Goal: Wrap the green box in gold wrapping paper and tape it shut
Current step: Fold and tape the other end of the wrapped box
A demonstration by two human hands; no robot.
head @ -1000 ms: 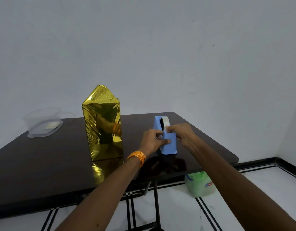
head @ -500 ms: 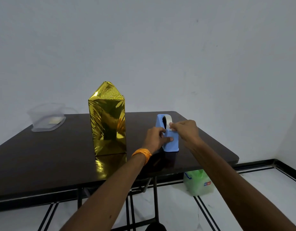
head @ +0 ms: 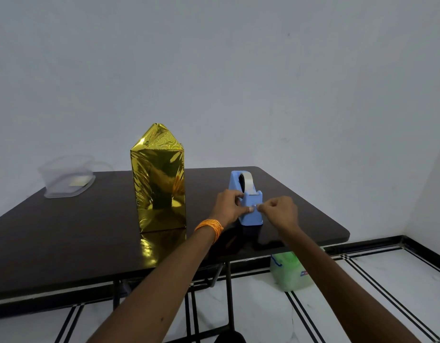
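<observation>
On the table [head: 65, 243], gripping blue plastic dispenser [head: 251, 198] with left hand [head: 227, 206]. Pinching barely visible clear tape [head: 256, 206] with right hand [head: 281, 210].

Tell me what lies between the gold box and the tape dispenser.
Mostly bare table; the left hand, gripping the dispenser, fills the end away from the box. Head view.

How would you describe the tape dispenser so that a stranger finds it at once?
Look at the dark table, at its right part, right of the tall gold-wrapped box. There stands the tape dispenser, with the left hand gripping it and the right hand pinching its tape end. It is the only blue thing on the table.
</observation>
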